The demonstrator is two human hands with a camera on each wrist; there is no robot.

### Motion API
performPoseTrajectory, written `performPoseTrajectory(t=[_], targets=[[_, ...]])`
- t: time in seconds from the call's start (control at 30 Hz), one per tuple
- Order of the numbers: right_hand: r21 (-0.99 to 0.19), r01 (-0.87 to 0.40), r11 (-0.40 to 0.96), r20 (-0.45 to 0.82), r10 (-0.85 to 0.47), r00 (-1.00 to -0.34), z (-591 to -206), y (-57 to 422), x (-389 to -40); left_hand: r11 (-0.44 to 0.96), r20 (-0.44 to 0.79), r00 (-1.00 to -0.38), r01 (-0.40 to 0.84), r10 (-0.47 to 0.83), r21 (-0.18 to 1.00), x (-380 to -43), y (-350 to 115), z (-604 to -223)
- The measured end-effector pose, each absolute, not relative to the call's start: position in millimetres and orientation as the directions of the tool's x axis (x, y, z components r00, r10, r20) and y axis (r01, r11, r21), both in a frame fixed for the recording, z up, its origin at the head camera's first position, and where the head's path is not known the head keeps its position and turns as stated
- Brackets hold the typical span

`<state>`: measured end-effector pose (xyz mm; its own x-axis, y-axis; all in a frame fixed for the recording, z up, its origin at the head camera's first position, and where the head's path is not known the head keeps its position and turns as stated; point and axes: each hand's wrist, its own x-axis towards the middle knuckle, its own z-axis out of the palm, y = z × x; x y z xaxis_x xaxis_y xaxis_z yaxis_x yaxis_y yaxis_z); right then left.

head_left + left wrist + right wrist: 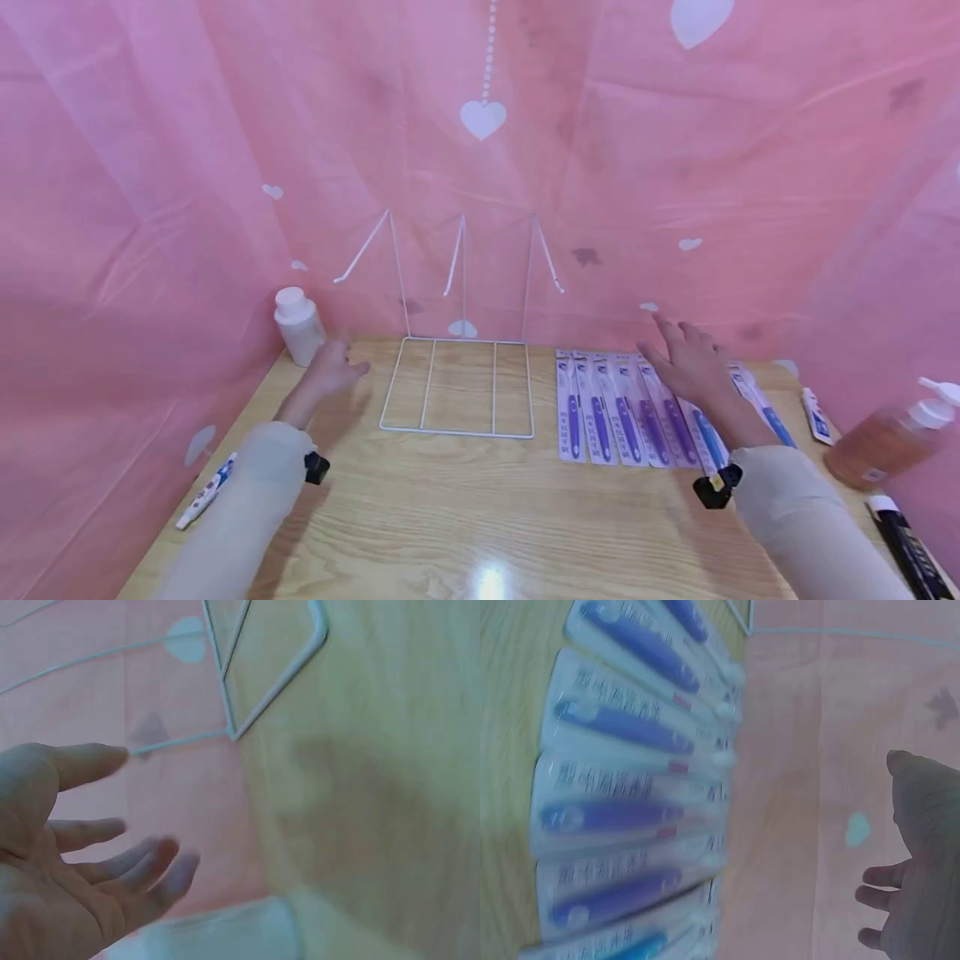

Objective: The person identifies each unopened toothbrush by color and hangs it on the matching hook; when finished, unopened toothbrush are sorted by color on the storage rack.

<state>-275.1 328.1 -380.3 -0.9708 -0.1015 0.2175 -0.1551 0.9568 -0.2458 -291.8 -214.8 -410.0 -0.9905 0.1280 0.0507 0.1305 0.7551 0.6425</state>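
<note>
Hovering empty and loosely spread, hands (328, 369) (693, 367) flank an angular wire rack (456, 432) near plastic-packed toothbrushes (654, 432)

Packaged toothbrushes (652, 423) — purple, blue — rowed beside white rack (465, 340).

Pink cloth (630, 150) (white hearts (483, 120) on it) behind a wood-grain table (420, 508).

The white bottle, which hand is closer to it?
Left: the left hand is close beside the white bottle; the right hand is farther off, over the packaged toothbrushes.
</note>
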Motion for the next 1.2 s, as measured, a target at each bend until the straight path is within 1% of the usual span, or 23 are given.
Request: performPoseTrajectory(t=[0.1,0.3,0.37,0.43,0.57,0.67,0.77,0.87,1.0,1.1,1.2], targets=[[-0.258,-0.181,0.949,0.215,-0.127,-0.968,-382.0,315.6,-282.0,0.709,0.013,-0.994,0.088,0.111,0.700,-288.4,-207.9,-426.3],[-0.319,-0.179,0.931,0.146,-0.138,-0.980,-391.5,289.5,-295.5,0.593,-0.127,-0.992,-0.093,0.016,0.800,-278.8,-191.1,-451.2],[-0.330,-0.193,0.924,0.136,-0.156,-0.978,-395.8,281.7,-300.9,0.558,-0.154,-0.988,-0.121,0.012,0.821,-276.4,-186.2,-456.0],[-0.347,-0.218,0.912,0.133,-0.183,-0.974,-401.5,273.8,-307.0,0.551,-0.153,-0.988,-0.123,0.008,0.825,-274.0,-182.8,-458.9],[-0.379,-0.258,0.889,0.132,-0.224,-0.966,-417.1,259.3,-320.0,0.541,-0.133,-0.990,-0.138,-0.050,0.830,-268.5,-179.4,-465.0],[-0.394,-0.249,0.885,0.118,-0.220,-0.968,-427.3,250.9,-327.5,0.508,-0.125,-0.989,-0.147,-0.077,0.849,-264.6,-177.7,-471.3],[-0.395,-0.204,0.896,0.090,-0.183,-0.979,-435.5,246.1,-332.9,0.477,-0.113,-0.991,-0.132,-0.068,0.869,-263.0,-175.3,-476.0],[-0.377,-0.162,0.912,0.073,-0.146,-0.987,-442.3,244.4,-337.3,0.525,-0.077,-0.995,-0.098,-0.062,0.845,-263.7,-173.1,-477.9],[-0.428,-0.089,0.899,0.012,-0.093,-0.996,-448.7,243.9,-337.8,0.613,-0.035,-0.999,-0.053,-0.041,0.788,-263.7,-169.6,-476.7],[-0.455,-0.054,0.889,-0.018,-0.070,-0.997,-455.0,244.5,-338.2,0.632,-0.031,-0.999,-0.046,-0.034,0.774,-263.5,-167.1,-475.9],[-0.424,-0.063,0.903,0.008,-0.066,-0.998,-460.0,244.0,-340.2,0.628,-0.035,-0.999,-0.051,-0.039,0.777,-263.7,-164.9,-474.9]])
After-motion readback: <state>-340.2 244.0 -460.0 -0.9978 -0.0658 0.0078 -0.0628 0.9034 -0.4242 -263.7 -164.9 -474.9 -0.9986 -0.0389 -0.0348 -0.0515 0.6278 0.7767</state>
